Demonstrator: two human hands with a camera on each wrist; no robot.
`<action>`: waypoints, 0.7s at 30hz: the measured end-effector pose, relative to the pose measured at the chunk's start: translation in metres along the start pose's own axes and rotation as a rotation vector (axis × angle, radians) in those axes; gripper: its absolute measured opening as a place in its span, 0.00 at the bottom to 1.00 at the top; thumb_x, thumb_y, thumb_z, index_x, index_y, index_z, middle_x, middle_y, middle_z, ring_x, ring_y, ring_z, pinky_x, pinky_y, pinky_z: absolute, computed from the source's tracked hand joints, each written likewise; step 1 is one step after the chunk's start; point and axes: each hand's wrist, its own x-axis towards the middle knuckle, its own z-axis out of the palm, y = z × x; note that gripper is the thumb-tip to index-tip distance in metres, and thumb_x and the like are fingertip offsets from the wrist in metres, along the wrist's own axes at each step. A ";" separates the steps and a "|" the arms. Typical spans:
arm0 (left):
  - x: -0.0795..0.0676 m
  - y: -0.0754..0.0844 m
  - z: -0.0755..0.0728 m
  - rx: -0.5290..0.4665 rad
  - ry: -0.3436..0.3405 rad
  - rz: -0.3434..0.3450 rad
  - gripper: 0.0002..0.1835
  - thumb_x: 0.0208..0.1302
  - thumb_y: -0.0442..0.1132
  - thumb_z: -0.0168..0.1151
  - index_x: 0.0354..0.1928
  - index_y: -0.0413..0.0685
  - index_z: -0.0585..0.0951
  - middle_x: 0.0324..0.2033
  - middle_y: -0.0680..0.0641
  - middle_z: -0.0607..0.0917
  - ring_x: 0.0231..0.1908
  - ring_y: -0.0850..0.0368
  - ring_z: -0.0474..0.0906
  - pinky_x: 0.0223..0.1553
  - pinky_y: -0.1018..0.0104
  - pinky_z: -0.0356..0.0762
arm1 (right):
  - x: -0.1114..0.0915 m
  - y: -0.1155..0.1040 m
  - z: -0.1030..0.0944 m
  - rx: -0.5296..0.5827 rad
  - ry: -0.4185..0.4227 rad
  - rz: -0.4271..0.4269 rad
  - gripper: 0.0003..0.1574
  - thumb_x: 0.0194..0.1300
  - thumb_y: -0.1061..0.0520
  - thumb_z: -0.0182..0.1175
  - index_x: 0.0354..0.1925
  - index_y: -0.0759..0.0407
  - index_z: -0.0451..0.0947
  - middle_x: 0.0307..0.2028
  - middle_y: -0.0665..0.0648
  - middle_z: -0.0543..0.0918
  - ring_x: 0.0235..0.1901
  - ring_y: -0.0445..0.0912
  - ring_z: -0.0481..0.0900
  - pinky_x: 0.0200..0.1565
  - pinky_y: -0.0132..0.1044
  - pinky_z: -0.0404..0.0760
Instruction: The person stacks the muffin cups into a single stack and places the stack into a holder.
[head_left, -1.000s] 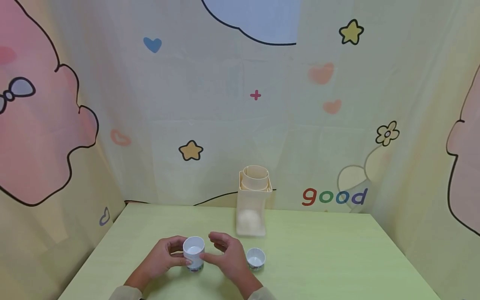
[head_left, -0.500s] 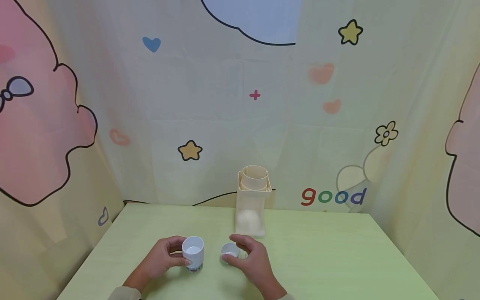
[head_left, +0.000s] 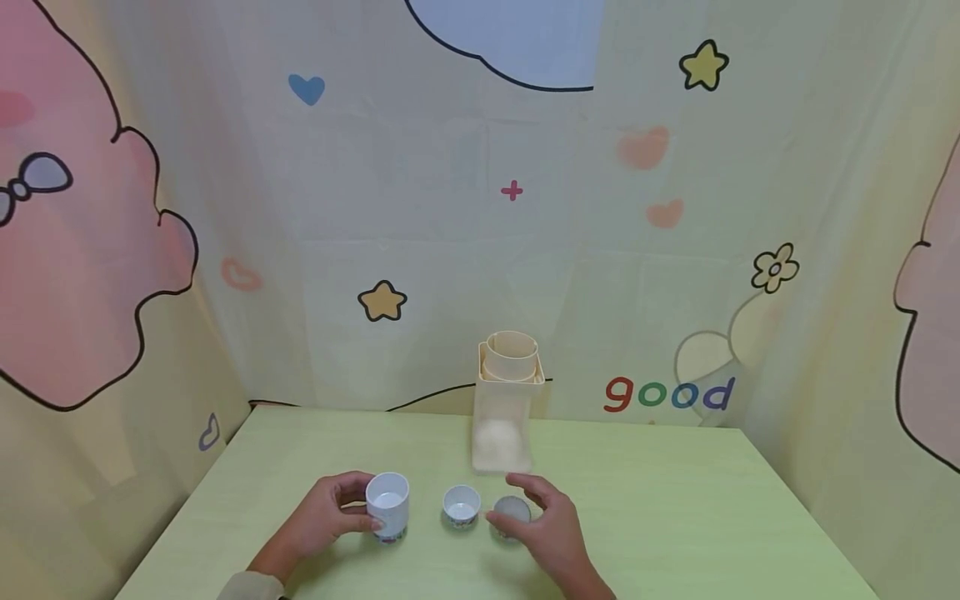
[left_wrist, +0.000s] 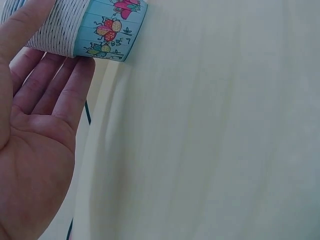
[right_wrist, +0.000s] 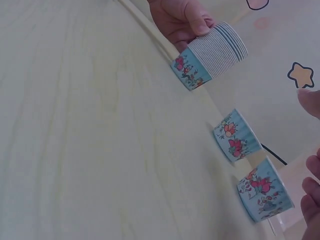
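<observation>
My left hand (head_left: 330, 512) holds a stack of small paper cups (head_left: 387, 517) above the left front of the table, thumb on one side and fingers on the other. White rims pile up over a light blue bottom cup printed with flowers in the right wrist view. One single paper cup (head_left: 461, 507) stands upright to the right of the stack. Farther right is a second paper cup (head_left: 513, 508), partly hidden by my right hand (head_left: 553, 525). That hand's thumb and fingers are spread beside its rim; in the right wrist view a small gap shows between them and the cup (right_wrist: 265, 192).
Behind the cups stands a cream plastic holder (head_left: 501, 417) with a round tube on top, near the table's back edge. The pale green table (head_left: 660, 500) stretches off to the right. A printed curtain (head_left: 450, 250) hangs behind and at both sides.
My right hand has left the stack, set one paper cup down in the middle, and moved right to beside the other cup. My left hand keeps holding the stack in place.
</observation>
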 end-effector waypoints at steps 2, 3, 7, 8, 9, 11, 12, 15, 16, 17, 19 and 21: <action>0.000 0.001 0.000 0.000 -0.001 0.001 0.34 0.53 0.37 0.80 0.59 0.29 0.77 0.55 0.32 0.83 0.51 0.56 0.86 0.53 0.66 0.86 | 0.000 0.002 -0.004 -0.025 -0.005 0.001 0.32 0.48 0.51 0.83 0.52 0.55 0.85 0.53 0.55 0.88 0.60 0.52 0.81 0.65 0.46 0.79; 0.000 0.002 0.000 0.000 -0.001 0.001 0.34 0.54 0.37 0.80 0.60 0.29 0.77 0.55 0.32 0.83 0.51 0.55 0.86 0.52 0.66 0.87 | 0.000 0.004 -0.005 -0.035 -0.009 0.006 0.33 0.48 0.51 0.83 0.53 0.56 0.85 0.54 0.56 0.88 0.60 0.52 0.81 0.65 0.48 0.79; 0.000 0.003 0.000 0.003 0.001 0.005 0.33 0.54 0.36 0.80 0.59 0.28 0.77 0.55 0.35 0.84 0.51 0.53 0.86 0.52 0.66 0.87 | -0.001 0.008 -0.009 -0.088 -0.023 0.028 0.37 0.48 0.51 0.83 0.55 0.61 0.84 0.55 0.57 0.87 0.60 0.56 0.81 0.64 0.52 0.80; 0.000 0.002 0.000 0.002 0.001 0.006 0.33 0.54 0.36 0.80 0.59 0.28 0.77 0.54 0.35 0.85 0.51 0.54 0.86 0.52 0.66 0.87 | -0.001 0.009 -0.009 -0.104 -0.026 0.035 0.38 0.47 0.51 0.84 0.55 0.61 0.84 0.55 0.57 0.87 0.59 0.56 0.82 0.64 0.53 0.80; 0.000 0.002 0.000 0.003 0.000 0.009 0.33 0.54 0.36 0.80 0.59 0.28 0.77 0.54 0.36 0.85 0.51 0.56 0.86 0.52 0.66 0.87 | -0.001 0.010 -0.010 -0.116 -0.031 0.042 0.38 0.47 0.51 0.84 0.55 0.61 0.83 0.55 0.57 0.87 0.60 0.57 0.82 0.64 0.54 0.80; 0.000 0.001 0.001 0.003 -0.002 0.012 0.33 0.54 0.36 0.80 0.59 0.28 0.77 0.54 0.37 0.85 0.50 0.59 0.86 0.52 0.67 0.86 | -0.002 0.011 -0.010 -0.149 -0.041 0.053 0.39 0.46 0.50 0.84 0.56 0.60 0.83 0.56 0.56 0.86 0.59 0.58 0.82 0.64 0.55 0.80; 0.000 0.001 0.001 0.003 -0.001 0.013 0.33 0.54 0.36 0.80 0.59 0.28 0.77 0.53 0.37 0.85 0.50 0.60 0.86 0.52 0.67 0.86 | -0.002 0.012 -0.010 -0.158 -0.046 0.055 0.40 0.45 0.50 0.84 0.56 0.60 0.83 0.56 0.56 0.86 0.59 0.59 0.82 0.64 0.56 0.80; 0.001 -0.001 0.000 0.003 -0.003 0.013 0.33 0.54 0.36 0.80 0.59 0.29 0.77 0.54 0.36 0.85 0.50 0.61 0.85 0.52 0.67 0.86 | -0.003 0.014 -0.011 -0.185 -0.063 0.054 0.41 0.44 0.50 0.85 0.56 0.60 0.83 0.56 0.57 0.87 0.58 0.59 0.82 0.63 0.58 0.80; 0.001 -0.001 0.000 0.000 -0.004 0.012 0.33 0.54 0.36 0.80 0.59 0.29 0.77 0.54 0.35 0.84 0.50 0.61 0.85 0.52 0.67 0.86 | -0.003 0.015 -0.012 -0.193 -0.067 0.051 0.41 0.44 0.50 0.85 0.56 0.60 0.83 0.55 0.57 0.87 0.58 0.59 0.82 0.62 0.59 0.80; 0.001 -0.001 0.000 -0.002 -0.005 0.012 0.33 0.53 0.36 0.80 0.59 0.29 0.77 0.54 0.34 0.84 0.50 0.61 0.85 0.52 0.67 0.86 | -0.003 0.015 -0.012 -0.199 -0.070 0.047 0.41 0.44 0.49 0.85 0.56 0.60 0.83 0.55 0.57 0.87 0.58 0.59 0.83 0.62 0.58 0.80; 0.001 -0.001 -0.001 0.002 -0.009 0.015 0.33 0.54 0.36 0.80 0.59 0.29 0.77 0.55 0.32 0.83 0.50 0.60 0.86 0.52 0.67 0.86 | -0.003 0.016 -0.012 -0.207 -0.075 0.037 0.41 0.43 0.49 0.85 0.55 0.61 0.83 0.54 0.57 0.87 0.57 0.59 0.83 0.61 0.57 0.81; 0.000 0.000 -0.001 0.004 -0.011 0.018 0.33 0.54 0.36 0.80 0.59 0.28 0.77 0.55 0.31 0.83 0.50 0.59 0.86 0.52 0.66 0.86 | -0.003 0.017 -0.012 -0.214 -0.077 0.029 0.41 0.43 0.49 0.85 0.55 0.62 0.83 0.54 0.57 0.87 0.57 0.58 0.83 0.60 0.56 0.82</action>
